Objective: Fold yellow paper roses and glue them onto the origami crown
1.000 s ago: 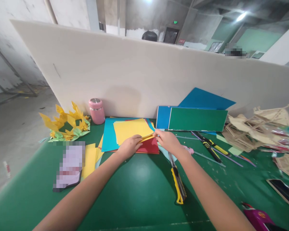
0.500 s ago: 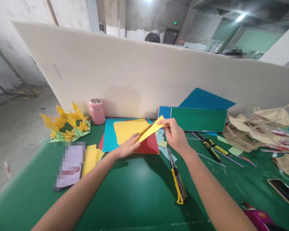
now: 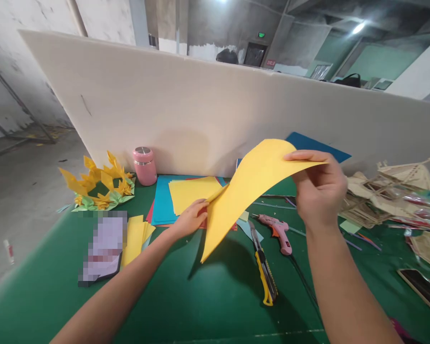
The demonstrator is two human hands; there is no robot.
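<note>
A large sheet of yellow paper [image 3: 251, 179] is held up above the table, bowed in an arch. My right hand [image 3: 320, 188] is closed on its far right edge, thumb underneath and fingers on top. My left hand [image 3: 191, 220] is closed at the paper's left side, pinching a narrow yellow edge there; whether that edge belongs to the same sheet I cannot tell. Behind my left hand lies a stack of coloured sheets, with yellow paper [image 3: 189, 193] over blue paper [image 3: 161, 203]. A yellow utility knife [image 3: 263, 267] with its blade out lies below the raised sheet.
A pink glue gun [image 3: 277, 231] lies right of the knife, its cord trailing forward. At the left are a yellow paper crown [image 3: 103, 186], a pink flask [image 3: 145, 167], a phone [image 3: 105, 243] and yellow strips [image 3: 132, 239]. Wooden models [image 3: 365, 196] stand right; a white board [image 3: 157, 105] rises behind.
My right hand has moved right and toward me, drawing the yellow sheet out wide. My left hand has stayed nearly in place. The pink glue gun now shows, and the green board is mostly covered.
</note>
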